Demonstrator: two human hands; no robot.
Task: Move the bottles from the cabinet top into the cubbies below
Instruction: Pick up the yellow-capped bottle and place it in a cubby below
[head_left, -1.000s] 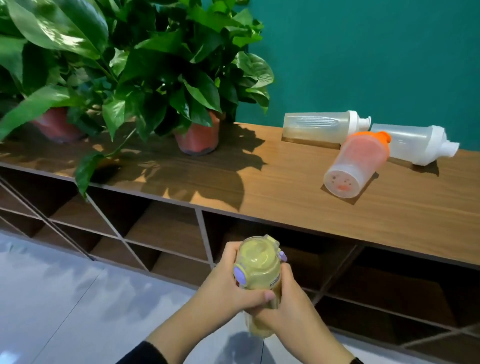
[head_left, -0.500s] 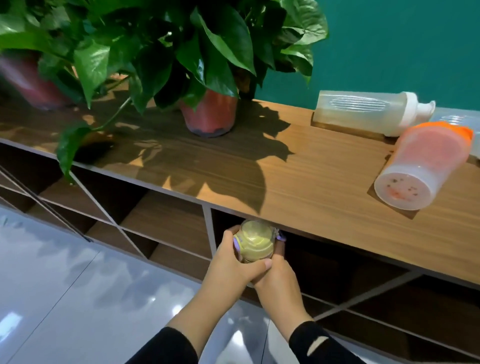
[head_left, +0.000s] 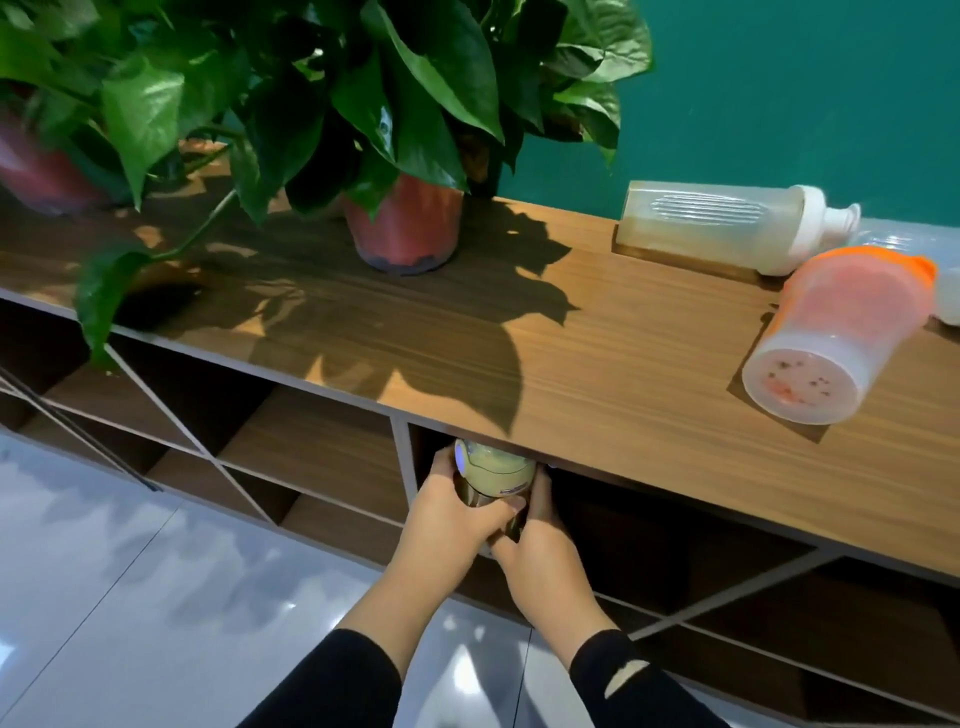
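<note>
A yellow-green bottle (head_left: 496, 472) with purple side buttons stands upright at the mouth of an upper cubby, its lid partly under the wooden cabinet top (head_left: 597, 358). My left hand (head_left: 451, 512) and my right hand (head_left: 535, 551) both grip its body. On the cabinet top lie a clear bottle with a white cap (head_left: 722, 226), an orange-lidded shaker bottle (head_left: 836, 332), and a third clear bottle (head_left: 930, 249), mostly cut off at the right edge.
Two red-potted leafy plants (head_left: 405, 228) stand on the cabinet top at left, leaves hanging over its front edge. Open cubbies with slanted dividers (head_left: 228, 467) run below. A glossy grey floor (head_left: 156, 597) lies in front, a teal wall behind.
Both hands have carried the yellow-green bottle forward from in front of the cabinet into the cubby mouth. My view has moved closer and to the left.
</note>
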